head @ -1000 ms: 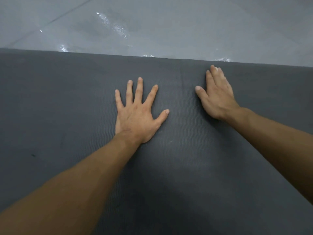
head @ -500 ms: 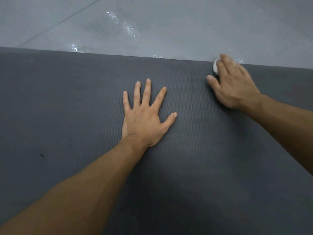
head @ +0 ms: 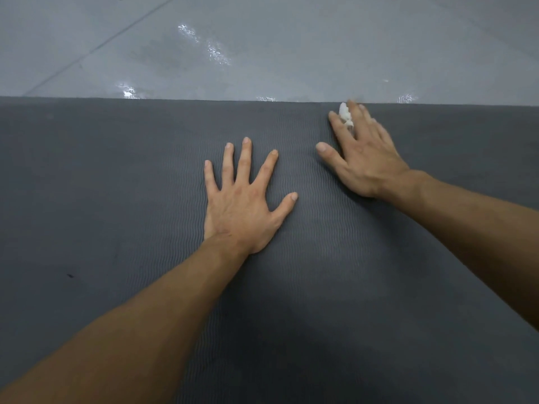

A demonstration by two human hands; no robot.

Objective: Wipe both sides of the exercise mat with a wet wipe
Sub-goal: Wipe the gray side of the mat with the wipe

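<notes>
Pressing palm-down on the exercise mat (head: 116,185), the left hand (head: 242,199) lies flat with its fingers spread wide and holds nothing.

**Right hand.** The right hand (head: 364,153) lies on the mat to the right of the left hand and further out. Its fingers are extended and lie over the wet wipe (head: 345,116).
- Only a small white bunched part of the wipe shows, between the first two fingers. The rest is hidden under the hand.
- The outer fingers are blurred, so their exact lay is hard to make out.

**Cut-off parts.**
- Both forearms run out of frame, the left at the bottom edge and the right at the right edge.
- The mat leaves the frame at the left, the right and the near side. Only its far edge is visible, and its underside is hidden.

**Edges.** The far edge of the mat runs straight across the view. The right fingertips and the wipe lie just short of it. Beyond the edge is a grey glossy floor (head: 291,53) with bright glints and one diagonal seam.

**Open room.**
- A narrow strip of bare mat separates the two hands.
- A broad stretch of bare mat lies left of the left hand and carries one small dark mark (head: 70,276).
- More bare mat lies right of the right hand, along the far edge.
</notes>
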